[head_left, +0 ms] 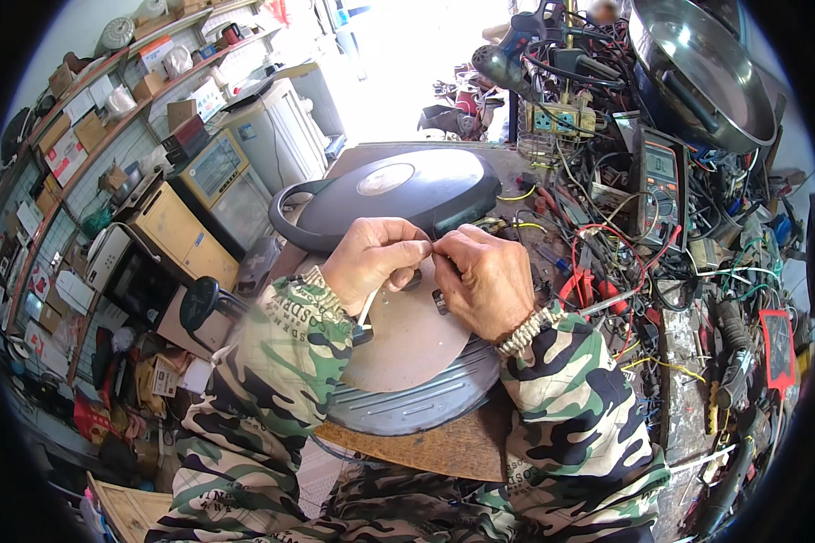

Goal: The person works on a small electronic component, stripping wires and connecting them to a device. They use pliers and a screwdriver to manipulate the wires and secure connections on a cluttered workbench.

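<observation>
My left hand (369,258) and my right hand (482,279) meet over an open, round electrical appliance, fingertips pinched on something small that I cannot make out. A white wire or strip (367,309) runs down from beneath my left fingers. Below them lie a beige disc (398,353) and a grey ridged base (407,414), with small dark parts partly hidden by my fingers. Just beyond my hands sits the appliance's dark oval section (444,195), with a loop handle and a pale oval centre.
A worn wooden bench (453,448) carries the appliance. At right are a multimeter (654,190), red test leads (584,285), tangled wires, tools and a steel pan (706,72). At left stand cluttered shelves (100,109), cabinets (181,226) and a black stand-like object (199,303).
</observation>
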Demonstrator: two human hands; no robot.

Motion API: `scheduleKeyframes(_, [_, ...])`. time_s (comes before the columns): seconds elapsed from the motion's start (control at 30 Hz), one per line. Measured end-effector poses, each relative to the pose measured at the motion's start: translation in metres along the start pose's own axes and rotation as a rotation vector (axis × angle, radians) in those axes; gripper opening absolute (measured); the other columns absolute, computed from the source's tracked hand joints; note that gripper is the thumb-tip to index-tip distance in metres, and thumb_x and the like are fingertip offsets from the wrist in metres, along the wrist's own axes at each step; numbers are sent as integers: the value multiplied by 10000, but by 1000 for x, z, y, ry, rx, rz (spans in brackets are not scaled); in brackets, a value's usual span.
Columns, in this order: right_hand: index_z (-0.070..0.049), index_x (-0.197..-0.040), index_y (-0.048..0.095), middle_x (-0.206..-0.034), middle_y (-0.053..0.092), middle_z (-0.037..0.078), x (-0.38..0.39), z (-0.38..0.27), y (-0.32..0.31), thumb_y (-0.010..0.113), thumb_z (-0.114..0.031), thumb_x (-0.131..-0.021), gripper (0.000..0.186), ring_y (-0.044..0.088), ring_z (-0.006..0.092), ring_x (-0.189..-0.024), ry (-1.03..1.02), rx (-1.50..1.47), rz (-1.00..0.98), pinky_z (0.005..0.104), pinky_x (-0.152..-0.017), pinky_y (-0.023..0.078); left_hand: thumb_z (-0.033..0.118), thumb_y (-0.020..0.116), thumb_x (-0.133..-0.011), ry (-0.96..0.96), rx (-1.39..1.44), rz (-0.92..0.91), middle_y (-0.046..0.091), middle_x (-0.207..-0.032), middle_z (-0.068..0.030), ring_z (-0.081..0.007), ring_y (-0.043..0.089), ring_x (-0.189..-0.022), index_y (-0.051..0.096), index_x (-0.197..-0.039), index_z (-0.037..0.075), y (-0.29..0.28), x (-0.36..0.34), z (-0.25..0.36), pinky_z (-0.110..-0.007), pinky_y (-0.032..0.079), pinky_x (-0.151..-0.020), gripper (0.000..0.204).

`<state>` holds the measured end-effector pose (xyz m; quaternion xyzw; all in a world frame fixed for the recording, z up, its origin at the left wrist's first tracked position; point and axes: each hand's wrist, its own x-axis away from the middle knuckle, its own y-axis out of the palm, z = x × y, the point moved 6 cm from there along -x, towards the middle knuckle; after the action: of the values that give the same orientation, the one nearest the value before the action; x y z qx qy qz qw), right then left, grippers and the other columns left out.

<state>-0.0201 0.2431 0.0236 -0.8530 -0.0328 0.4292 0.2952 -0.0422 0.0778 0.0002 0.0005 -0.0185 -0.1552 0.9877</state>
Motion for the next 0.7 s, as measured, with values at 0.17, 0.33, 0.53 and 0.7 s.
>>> scheduleKeyframes(0.17, [-95,-803,621,-800,554,70,-6,-12,-10,723,-85,-702,144,605,292,-809,-217,221,12,429,-691,510,80,706,-943,237,-496,72,692,-797,-69,-103,632,-702,697,-1002,-49,15,5,21,-263,501,-611,142])
scheduleKeyframes(0.33, [-74,-812,627,-816,584,100,-13,3,-12,694,-64,-752,91,612,320,-822,-211,125,13,438,-709,509,11,701,-931,515,-778,84,674,-848,-35,-94,637,-755,693,-1029,-36,21,12,26,-258,513,-655,109])
scheduleKeyframes(0.53, [-29,-871,653,-817,650,182,-23,16,-2,661,-60,-864,33,655,409,-807,-29,-41,-121,490,-701,512,1,751,-789,869,-1256,80,660,-865,-113,-305,691,-746,675,-932,9,44,30,45,-367,571,-658,162])
scheduleKeyframes(0.7, [-31,-890,686,-829,692,186,-22,35,13,673,-84,-862,61,660,408,-841,20,-91,-164,497,-752,513,23,781,-770,996,-1393,97,640,-873,-93,-288,696,-739,667,-938,12,49,26,33,-371,582,-643,203])
